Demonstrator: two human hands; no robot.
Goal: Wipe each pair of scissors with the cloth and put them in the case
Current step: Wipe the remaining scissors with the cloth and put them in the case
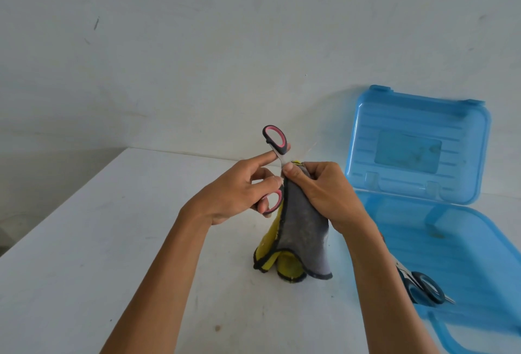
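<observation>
Blue plastic case (465, 241) lies open, dark-handled scissors (425, 287) inside. The left hand (234, 193) grips the pink-handled scissors (275, 139) with curled fingers. Just beside those fingers, the right hand (324, 190) pinches the cloth (304, 238) round their blades.

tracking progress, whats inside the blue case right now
One pair of dark-handled scissors lies in the case base, near its front left edge. Their blades are mostly hidden behind the right arm.

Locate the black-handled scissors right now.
In the head view, the black-handled scissors lie at lower right, inside the open blue case, near its left edge, their blades partly hidden behind the right forearm.
</observation>
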